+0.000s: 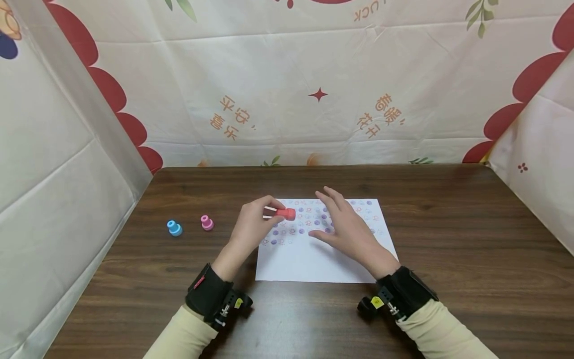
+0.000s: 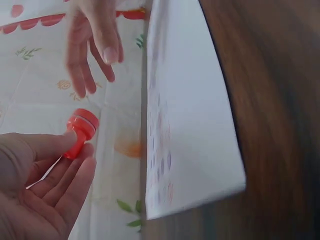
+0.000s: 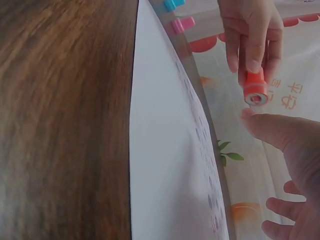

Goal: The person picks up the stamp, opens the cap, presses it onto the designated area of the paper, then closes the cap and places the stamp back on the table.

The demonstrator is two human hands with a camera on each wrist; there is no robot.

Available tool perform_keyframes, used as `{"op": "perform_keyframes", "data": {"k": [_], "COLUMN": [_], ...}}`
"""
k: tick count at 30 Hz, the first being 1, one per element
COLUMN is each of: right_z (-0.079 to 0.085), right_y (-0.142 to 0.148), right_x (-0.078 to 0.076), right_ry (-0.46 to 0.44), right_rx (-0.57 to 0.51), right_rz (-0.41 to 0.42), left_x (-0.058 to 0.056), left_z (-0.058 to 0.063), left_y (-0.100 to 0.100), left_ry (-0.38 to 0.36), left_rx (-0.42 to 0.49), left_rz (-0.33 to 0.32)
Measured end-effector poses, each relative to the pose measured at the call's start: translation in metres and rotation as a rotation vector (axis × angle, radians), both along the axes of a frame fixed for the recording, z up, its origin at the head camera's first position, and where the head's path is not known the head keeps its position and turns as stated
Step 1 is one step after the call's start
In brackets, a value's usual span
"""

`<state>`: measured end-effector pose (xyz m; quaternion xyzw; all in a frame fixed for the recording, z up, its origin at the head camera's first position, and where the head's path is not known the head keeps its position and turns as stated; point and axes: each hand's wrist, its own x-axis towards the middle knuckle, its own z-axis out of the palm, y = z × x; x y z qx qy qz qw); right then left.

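A small red stamp (image 1: 287,214) is pinched between the thumb and fingers of my left hand (image 1: 254,222), held above the paper. In the right wrist view its round stamping face (image 3: 256,99) is uncovered and turned toward my right hand (image 1: 347,229). That right hand hovers over the paper's right half, fingers spread and holding nothing. Under both hands lies a white sheet of paper (image 1: 309,262), with rows of small purple, red and pale prints across its upper part. My right hand hides some of these prints.
Left of the paper, a blue stamp (image 1: 174,228) and a pink stamp (image 1: 207,223) stand on the brown wooden table (image 1: 448,224). A patterned white cloth (image 1: 287,99) hangs behind the table's far edge and along both sides.
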<state>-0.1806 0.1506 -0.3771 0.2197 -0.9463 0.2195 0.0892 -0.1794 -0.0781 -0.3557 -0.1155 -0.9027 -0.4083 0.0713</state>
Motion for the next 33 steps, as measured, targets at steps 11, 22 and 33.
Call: {"op": "perform_keyframes", "data": {"k": [11, 22, 33], "right_z": [-0.003, -0.009, -0.009], "right_y": [-0.011, -0.02, -0.025], "right_x": [0.005, 0.008, 0.01], "right_ry": [-0.015, -0.051, -0.043], "right_rx": [-0.091, -0.198, -0.281], "right_rz": [0.028, 0.083, 0.129], "left_x": [0.0, 0.009, 0.007], "left_z": [-0.01, -0.003, -0.01], "left_y": [0.005, 0.013, 0.015], "left_ry": [-0.163, -0.249, -0.245], "left_rx": [0.257, 0.317, 0.324], "left_rz": [-0.099, -0.135, -0.162]}}
